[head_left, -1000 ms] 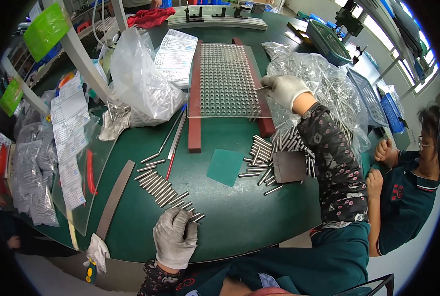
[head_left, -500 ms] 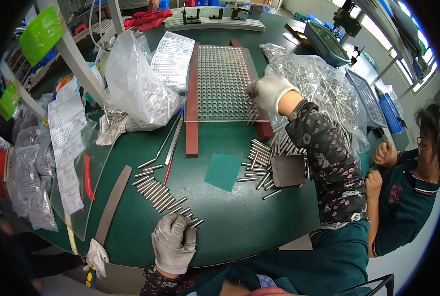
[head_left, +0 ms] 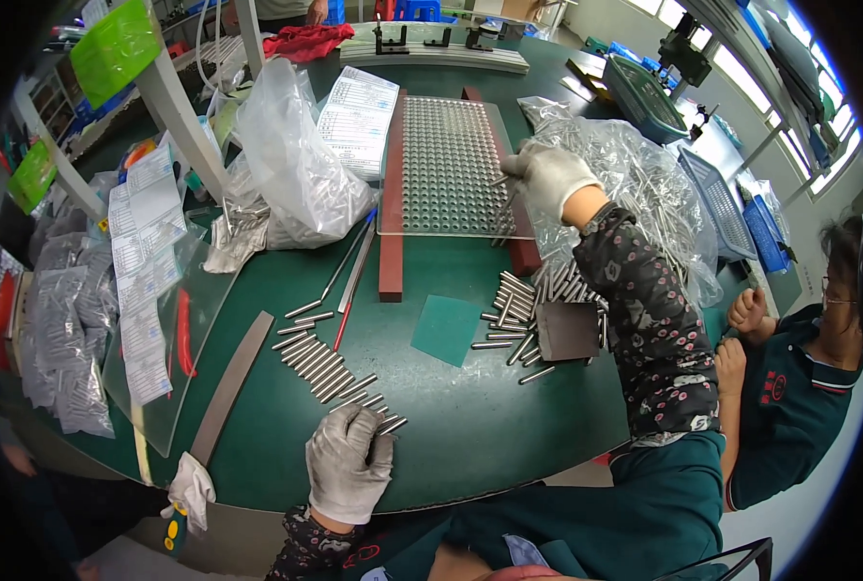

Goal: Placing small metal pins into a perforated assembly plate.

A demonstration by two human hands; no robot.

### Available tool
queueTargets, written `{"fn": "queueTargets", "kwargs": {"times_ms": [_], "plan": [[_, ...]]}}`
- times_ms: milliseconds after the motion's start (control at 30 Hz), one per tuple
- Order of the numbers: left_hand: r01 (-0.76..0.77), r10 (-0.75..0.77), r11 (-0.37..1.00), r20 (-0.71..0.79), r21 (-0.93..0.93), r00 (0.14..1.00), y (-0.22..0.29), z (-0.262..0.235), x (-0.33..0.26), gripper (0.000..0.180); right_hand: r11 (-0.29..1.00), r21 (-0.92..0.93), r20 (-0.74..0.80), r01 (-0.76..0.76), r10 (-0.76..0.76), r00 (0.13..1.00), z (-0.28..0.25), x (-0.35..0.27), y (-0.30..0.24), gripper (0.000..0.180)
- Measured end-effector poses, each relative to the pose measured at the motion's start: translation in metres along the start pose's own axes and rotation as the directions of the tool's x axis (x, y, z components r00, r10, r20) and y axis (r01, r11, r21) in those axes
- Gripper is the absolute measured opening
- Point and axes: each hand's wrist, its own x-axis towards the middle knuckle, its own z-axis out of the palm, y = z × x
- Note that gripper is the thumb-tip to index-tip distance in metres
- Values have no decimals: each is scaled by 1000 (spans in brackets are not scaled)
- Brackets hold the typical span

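My right hand, in a white glove, is over the right edge of a clear plate with rows of round holes. Its fingers are pinched on a thin metal pin that points down towards the plate's edge; the glove hides part of the grip. On the near side of the table my gloved left hand lies with curled fingers against the end of a row of short metal pins. What those fingers hold, if anything, is hidden.
Red-brown bars support the plate. More pins lie by a dark square pad; a green sheet is beside them. A plastic bag of rods stands right, another bag left. A co-worker's hand is at the right.
The view has shifted slightly, so the table's things appear a little further right. My right hand stays at the plate's right edge, and my left hand remains by the row of pins.
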Motion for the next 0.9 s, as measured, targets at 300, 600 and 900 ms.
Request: {"fn": "queueTargets", "kwargs": {"times_ms": [300, 600, 900], "plan": [[-4, 4, 1000, 12, -11, 1000, -1, -1, -2, 18, 992, -109, 269, -55, 83, 960, -1, 19, -4, 22], [-15, 15, 1000, 16, -6, 1000, -1, -2, -1, 19, 988, -138, 268, -75, 110, 957, 12, 16, -6, 23], [-10, 10, 1000, 36, 7, 999, 0, -2, 0, 20, 984, -54, 234, -171, 179, 956, 22, 2, 3, 22]]}}
